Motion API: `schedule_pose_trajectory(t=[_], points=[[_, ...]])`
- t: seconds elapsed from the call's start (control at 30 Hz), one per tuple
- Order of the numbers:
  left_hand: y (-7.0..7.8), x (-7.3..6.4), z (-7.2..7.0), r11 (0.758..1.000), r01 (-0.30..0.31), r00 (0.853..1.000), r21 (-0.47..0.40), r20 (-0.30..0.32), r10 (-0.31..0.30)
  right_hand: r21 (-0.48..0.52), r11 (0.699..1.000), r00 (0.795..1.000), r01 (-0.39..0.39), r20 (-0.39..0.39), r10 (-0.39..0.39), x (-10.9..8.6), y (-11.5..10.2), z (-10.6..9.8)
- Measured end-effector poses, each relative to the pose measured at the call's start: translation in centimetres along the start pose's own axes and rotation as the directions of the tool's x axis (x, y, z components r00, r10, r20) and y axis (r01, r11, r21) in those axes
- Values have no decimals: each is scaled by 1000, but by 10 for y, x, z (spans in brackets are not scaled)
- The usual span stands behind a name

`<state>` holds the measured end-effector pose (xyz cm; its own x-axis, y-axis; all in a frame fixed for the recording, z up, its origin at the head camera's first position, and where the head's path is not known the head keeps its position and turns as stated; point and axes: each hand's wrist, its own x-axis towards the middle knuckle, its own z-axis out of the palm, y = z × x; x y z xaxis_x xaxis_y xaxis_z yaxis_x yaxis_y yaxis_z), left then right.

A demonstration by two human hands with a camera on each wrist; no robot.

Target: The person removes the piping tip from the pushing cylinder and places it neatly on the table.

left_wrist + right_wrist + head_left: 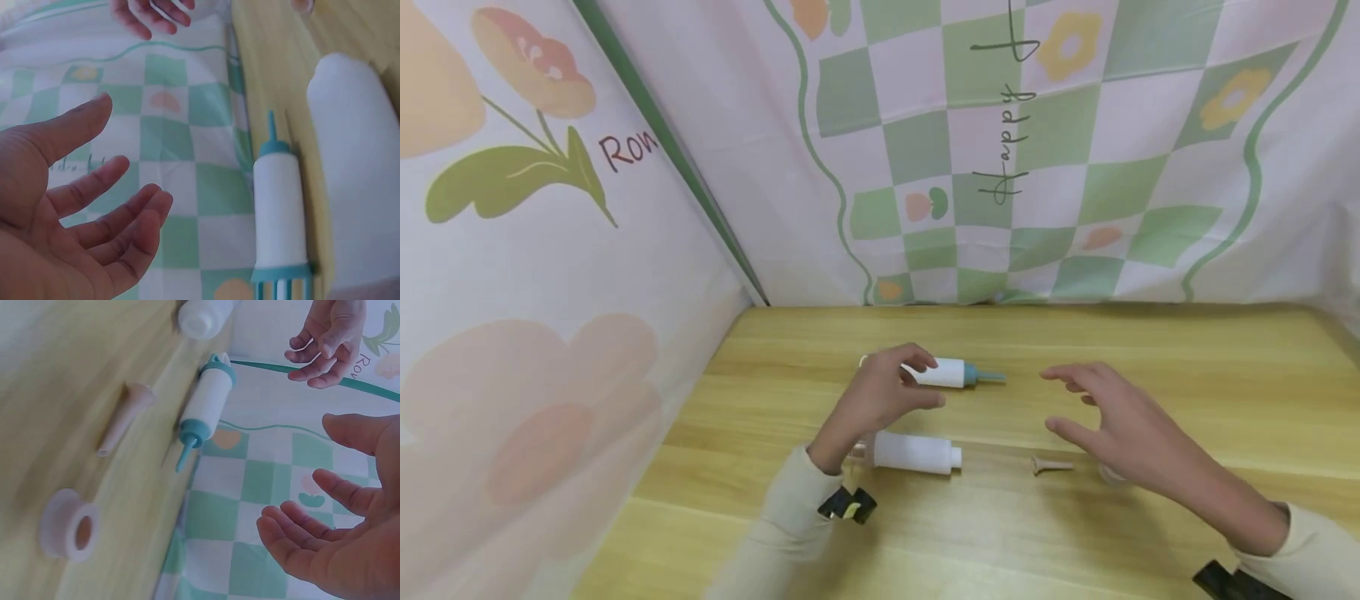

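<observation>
My left hand (876,396) hovers with fingers and thumb apart, holding nothing. It partly covers a white tube with a teal cap and thin teal nozzle (951,372), which lies on its side at the back. Nearer me, a plain white tube with a narrow neck (913,452) lies alongside, its left end partly behind my left wrist. My right hand (1112,425), also empty with spread fingers, is above a small beige flared nozzle (1055,464). A pale ring-shaped collar (57,528) stands near that nozzle in the right wrist view; the hand mostly hides it from the head camera.
The parts lie on a light wood-grain table (985,542). A checked green-and-white cloth (985,167) hangs along its back edge, and a flower-printed cloth (550,275) hangs at the left.
</observation>
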<state>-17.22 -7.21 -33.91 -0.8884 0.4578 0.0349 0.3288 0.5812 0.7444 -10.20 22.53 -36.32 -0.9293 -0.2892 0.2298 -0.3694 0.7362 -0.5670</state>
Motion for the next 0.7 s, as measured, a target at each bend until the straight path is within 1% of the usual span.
schedule_pose_trajectory(t=[0.1, 0.23, 0.33, 0.4, 0.47, 0.53, 0.7], points=[[-5, 0, -14, 1000, -12, 999, -2, -31, 12, 27, 999, 1000, 20, -7, -20, 7, -2, 1], [-12, 2, -30, 1000, -25, 997, -10, -76, 24, 72, 995, 996, 71, -63, -67, 16, -2, 3], [-20, 4, -40, 999, -32, 995, -14, -93, 30, 104, 988, 989, 113, -108, -102, 22, 0, 4], [-25, 5, -45, 999, -29, 995, -14, -97, 28, 120, 985, 987, 121, -117, -107, 26, 2, 4], [-30, 7, -49, 1000, -24, 995, -11, -97, 23, 132, 984, 988, 119, -111, -105, 29, 4, 3], [-35, 8, -53, 1000, -7, 996, -8, -93, 6, 142, 985, 992, 101, -90, -88, 33, 7, 3], [-46, 11, -63, 999, 54, 997, 9, -52, -53, 211, 977, 1000, 22, 1, -22, 38, 15, 2]])
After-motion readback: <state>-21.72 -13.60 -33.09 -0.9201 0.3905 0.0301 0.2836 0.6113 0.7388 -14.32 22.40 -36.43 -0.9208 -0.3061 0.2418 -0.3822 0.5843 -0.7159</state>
